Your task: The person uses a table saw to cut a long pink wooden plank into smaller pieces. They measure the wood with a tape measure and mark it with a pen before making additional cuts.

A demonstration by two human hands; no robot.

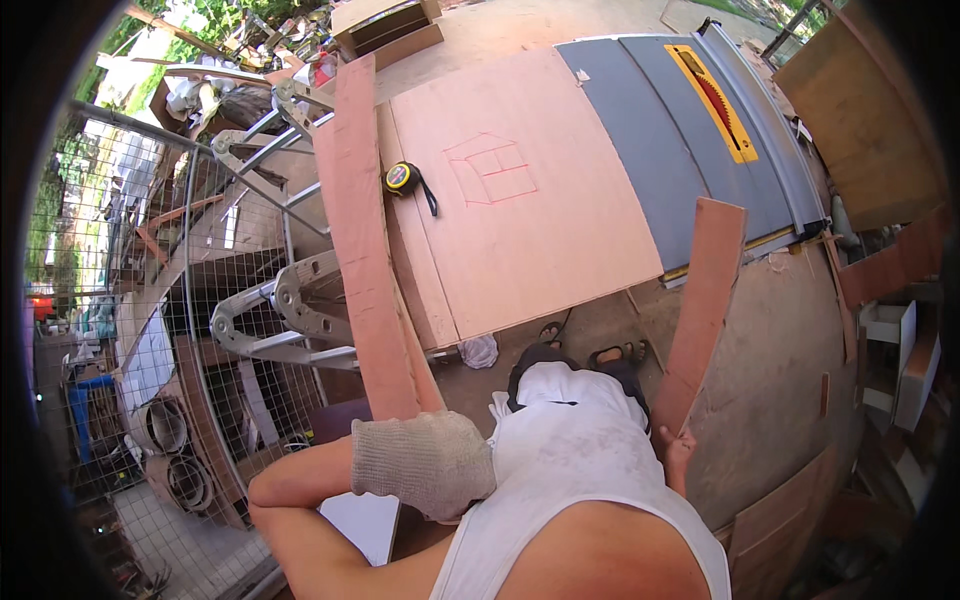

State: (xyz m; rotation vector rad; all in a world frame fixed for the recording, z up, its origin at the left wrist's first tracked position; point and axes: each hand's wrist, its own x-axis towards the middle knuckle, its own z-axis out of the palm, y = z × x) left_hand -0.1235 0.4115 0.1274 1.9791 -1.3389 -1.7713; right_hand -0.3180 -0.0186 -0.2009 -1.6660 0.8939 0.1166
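Your right hand (680, 447) grips the narrow, reddish-brown wooden board (703, 310), right of the broad, pinkish plywood panel (570, 240). It looks light and stiff; pinch both faces near its lower end. Your left hand (425, 466), knit-covered, nearer you than the panel: grip unclear.

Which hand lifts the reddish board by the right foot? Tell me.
Right, most likely: the right hand grips the reddish board at its lower end. The left hand can't be made out; its forearm ends in grey knit fabric further left.
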